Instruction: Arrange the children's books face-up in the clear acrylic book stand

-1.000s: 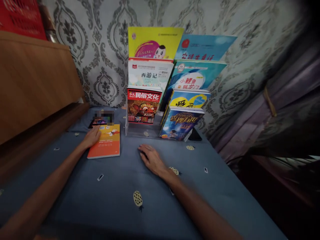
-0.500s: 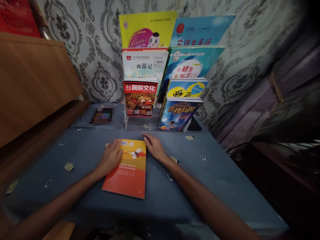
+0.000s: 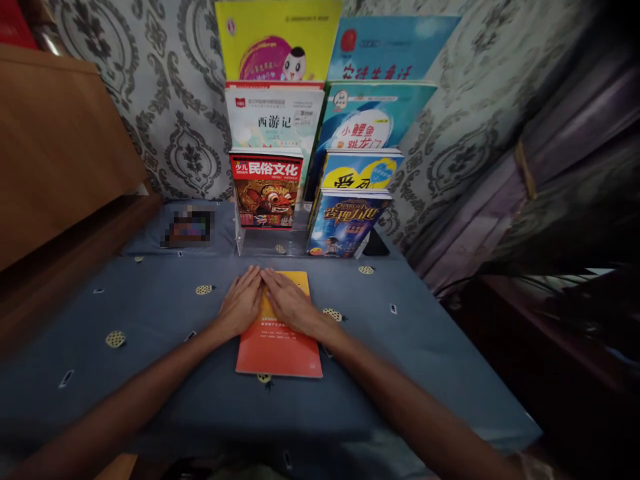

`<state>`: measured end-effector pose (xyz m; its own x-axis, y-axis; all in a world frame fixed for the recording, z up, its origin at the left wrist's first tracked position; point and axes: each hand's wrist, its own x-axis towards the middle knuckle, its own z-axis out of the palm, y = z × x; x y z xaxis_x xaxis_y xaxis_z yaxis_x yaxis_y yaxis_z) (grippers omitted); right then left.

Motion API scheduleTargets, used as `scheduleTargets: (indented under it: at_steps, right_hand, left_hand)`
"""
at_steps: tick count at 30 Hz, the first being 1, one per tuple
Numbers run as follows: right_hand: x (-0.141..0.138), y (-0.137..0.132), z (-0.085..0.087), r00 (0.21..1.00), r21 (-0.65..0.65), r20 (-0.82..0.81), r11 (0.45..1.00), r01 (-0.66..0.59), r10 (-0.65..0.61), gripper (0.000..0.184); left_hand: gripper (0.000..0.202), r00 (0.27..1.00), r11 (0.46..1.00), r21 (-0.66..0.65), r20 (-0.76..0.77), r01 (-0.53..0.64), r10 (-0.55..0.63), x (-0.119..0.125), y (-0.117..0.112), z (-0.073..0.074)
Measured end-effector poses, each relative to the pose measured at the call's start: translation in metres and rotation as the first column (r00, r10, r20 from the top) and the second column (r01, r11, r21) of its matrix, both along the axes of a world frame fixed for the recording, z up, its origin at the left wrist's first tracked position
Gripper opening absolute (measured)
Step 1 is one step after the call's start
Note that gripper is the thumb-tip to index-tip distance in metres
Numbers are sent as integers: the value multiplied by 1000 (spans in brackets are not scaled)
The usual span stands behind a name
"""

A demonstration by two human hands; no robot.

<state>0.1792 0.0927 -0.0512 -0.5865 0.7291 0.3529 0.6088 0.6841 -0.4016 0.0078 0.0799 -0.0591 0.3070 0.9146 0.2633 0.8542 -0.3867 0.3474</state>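
An orange and yellow book (image 3: 283, 357) lies flat on the blue tablecloth (image 3: 165, 387), its upper part mostly covered by hands. My left hand (image 3: 243, 301) rests flat at its upper left edge, fingers stretched out. Across the upper cover lies my right hand (image 3: 287, 301), palm down with fingers extended. The fingertips of both hands meet near the book's top left corner. Neither hand grips anything.
A clear stepped stand (image 3: 267, 243) behind holds several books, with a red folk culture book (image 3: 267, 200) and a blue book (image 3: 345, 223) in front. A blurred-out item (image 3: 190, 227) lies left, a dark flat object (image 3: 375, 244) right. A wooden cabinet (image 3: 65, 147) borders the left.
My right hand has moved from beside the book onto its cover, towards my left hand. The book has turned slightly. The camera view has shifted a little.
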Motion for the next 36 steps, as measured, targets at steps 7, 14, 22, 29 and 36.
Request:
scheduleTargets:
  at_steps: [7,14,22,29,36]
  right_hand:
    - [35,-1,-1,990,-46,43,989,139,-137,52]
    - [46,-2,4,977,-103,29,971,215,-213,46]
    - [57,4,6,976,-109,-60,973,202,-210,39]
    - [54,1,5,971,-102,-41,968,230,-235,38]
    - [53,0,13,966,-84,4,962,260,-260,36]
  left_hand:
    - [53,997,999,-38,-74,0,-2,2,-3,10]
    - [54,995,999,-50,-98,11,-15,1,-2,8]
    - [55,956,990,-63,-258,129,-141,5,3,22]
    - [76,804,858,-113,-305,501,-510,20,-69,25]
    - [64,768,834,-99,-343,543,-540,20,-91,26]
